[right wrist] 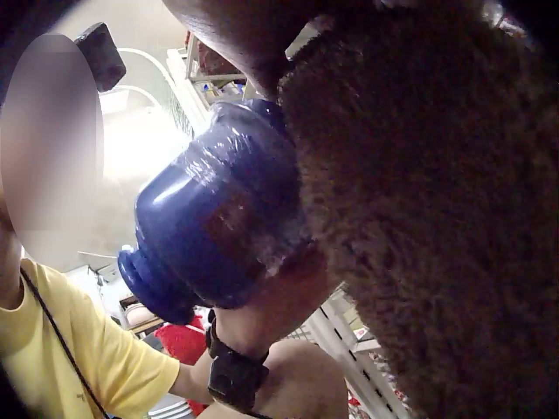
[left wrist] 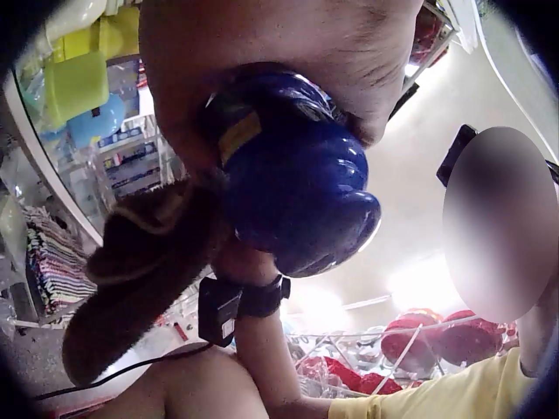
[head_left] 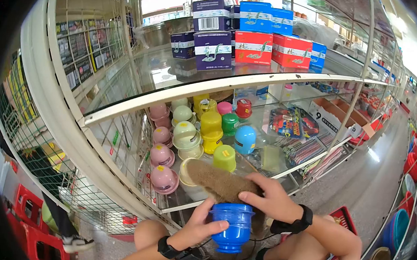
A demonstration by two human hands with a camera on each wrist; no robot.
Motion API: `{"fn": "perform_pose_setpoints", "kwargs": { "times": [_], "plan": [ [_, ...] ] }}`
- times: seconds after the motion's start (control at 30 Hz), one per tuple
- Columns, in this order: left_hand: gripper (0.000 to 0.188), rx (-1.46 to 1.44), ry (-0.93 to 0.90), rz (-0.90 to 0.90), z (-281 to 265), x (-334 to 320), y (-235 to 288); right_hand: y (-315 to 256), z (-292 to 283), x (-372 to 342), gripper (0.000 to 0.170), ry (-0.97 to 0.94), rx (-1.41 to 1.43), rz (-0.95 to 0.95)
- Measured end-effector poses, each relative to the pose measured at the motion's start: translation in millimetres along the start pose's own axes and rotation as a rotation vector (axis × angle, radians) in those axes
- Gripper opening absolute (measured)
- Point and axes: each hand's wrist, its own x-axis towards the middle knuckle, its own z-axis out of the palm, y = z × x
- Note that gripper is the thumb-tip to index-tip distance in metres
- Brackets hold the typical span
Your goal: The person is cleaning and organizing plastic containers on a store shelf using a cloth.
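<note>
1. The blue container (head_left: 231, 230) is up in the air in front of the lower glass shelf (head_left: 254, 171), between the person's knees and the shelf, its narrow end pointing down.
2. The left hand (head_left: 200, 227) grips it from the side, thumb lying across its front.
3. The right hand (head_left: 277, 201) grips a fuzzy brown cloth (head_left: 222, 179), which lies over the container's wide top end and reaches out toward the shelf.
4. Just beyond the cloth, on that shelf, I see a yellow-green cup (head_left: 224, 158) and a light blue cup (head_left: 245, 139); pink cups (head_left: 164, 179) stand off to the left.
5. Above, dark blue boxes (head_left: 213, 51) and red boxes (head_left: 253, 47) are grouped on the upper shelf (head_left: 150, 63).
6. A red basket (head_left: 343, 221) is beside the person's right leg.
</note>
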Motion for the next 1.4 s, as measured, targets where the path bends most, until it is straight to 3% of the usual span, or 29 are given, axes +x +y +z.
{"fn": "perform_pose_setpoints", "kwargs": {
  "times": [0.07, 0.1, 0.27, 0.33, 0.5, 0.57, 0.67, 0.7, 0.87, 0.97, 1.07, 1.13, 1.2, 1.23, 1.27, 1.33, 1.4],
  "plan": [
    [0.075, 0.206, 0.077, 0.211, 0, -1, -4, 0, -5, -1, 0.042, 0.110, 0.026, -0.018],
    [0.083, 0.315, 0.080, 0.164, -5, 0, 0, -3, -7, -1, 0.040, 0.122, 0.059, -0.003],
    [0.088, 0.240, 0.133, 0.196, 1, 4, -1, -2, -12, -8, 0.039, 0.072, 0.030, -0.090],
    [0.095, 0.806, 0.121, 0.410, -8, 6, -3, -2, -11, -10, 0.036, 0.049, -0.050, -0.153],
    [0.105, 0.914, 0.086, 0.389, 2, 3, -15, -13, -7, -22, 0.041, 0.047, -0.155, -0.163],
    [0.108, 0.898, 0.060, 0.335, 13, -1, -14, -8, 2, -26, 0.047, 0.102, -0.263, -0.351],
    [0.108, 0.903, 0.026, 0.311, 14, -2, -15, -2, 15, -30, 0.049, 0.183, -0.285, -0.464],
    [0.108, 0.975, -0.005, 0.396, 13, 1, -13, -4, 17, -31, 0.049, 0.167, -0.306, -0.458],
    [0.107, 0.965, -0.009, 0.365, 10, -2, -15, 1, 17, -28, 0.047, 0.152, -0.351, -0.381],
    [0.106, 0.967, -0.023, 0.348, 9, -3, -12, 7, 17, -17, 0.049, 0.149, -0.380, -0.217],
    [0.105, 0.857, -0.003, 0.305, 14, -5, -14, 16, 16, -16, 0.050, 0.211, -0.386, -0.242],
    [0.101, 0.934, 0.018, 0.442, 14, -5, -11, 16, 14, -15, 0.051, 0.234, -0.342, -0.273],
    [0.097, 0.975, 0.023, 0.420, 11, -6, -16, 9, 7, -15, 0.047, 0.267, -0.245, -0.314],
    [0.093, 1.028, 0.023, 0.397, 7, -8, -13, 6, 1, -17, 0.048, 0.322, -0.224, -0.158],
    [0.093, 1.028, 0.023, 0.398, 10, -8, -10, 8, -3, -17, 0.048, 0.322, -0.224, -0.158],
    [0.076, 1.206, 0.018, 0.644, 19, -8, 7, 12, -5, -13, 0.049, 0.466, -0.073, -0.129],
    [0.068, 1.180, 0.063, 0.657, 20, -7, 6, 14, -7, -13, 0.050, 0.473, -0.069, -0.145]
  ]
}}
